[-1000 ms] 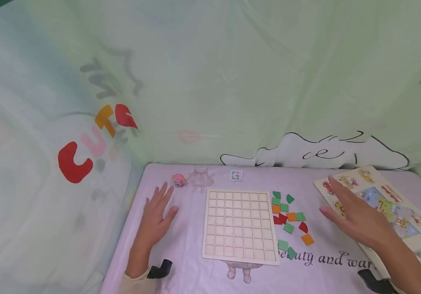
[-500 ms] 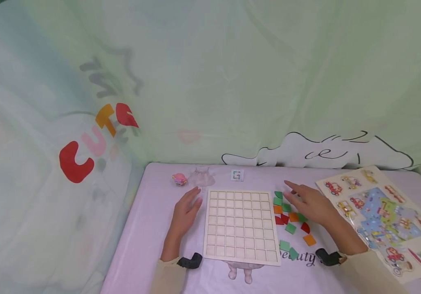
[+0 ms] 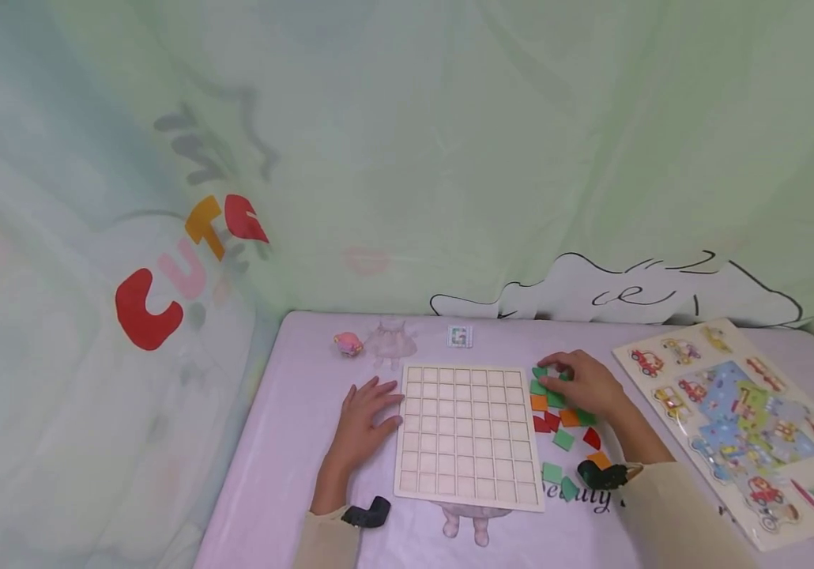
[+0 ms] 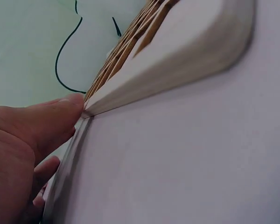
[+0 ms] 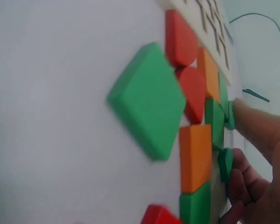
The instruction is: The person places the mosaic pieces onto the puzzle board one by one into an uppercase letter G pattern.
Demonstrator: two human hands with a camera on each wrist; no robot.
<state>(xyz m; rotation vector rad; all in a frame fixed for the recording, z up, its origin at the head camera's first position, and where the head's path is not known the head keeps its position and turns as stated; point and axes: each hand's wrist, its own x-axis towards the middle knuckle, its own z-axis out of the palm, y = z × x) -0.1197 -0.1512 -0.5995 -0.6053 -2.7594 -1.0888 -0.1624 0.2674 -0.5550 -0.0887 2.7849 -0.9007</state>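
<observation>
1. Two hands work at the wooden grid board (image 3: 467, 431). The left hand (image 3: 364, 416) lies flat with fingers spread, its fingertips (image 4: 70, 103) touching the board's left edge.
2. The right hand (image 3: 581, 385), fingers curled, pinches a green tile (image 5: 225, 163) at the far end of the loose tile cluster.
3. Green, orange and red tiles (image 3: 562, 427) lie scattered just right of the board.
4. Farther right of the board lies a vehicle picture puzzle (image 3: 741, 415).
5. Beyond the board's far edge sit a pink toy (image 3: 347, 344) and a small card (image 3: 459, 337).
</observation>
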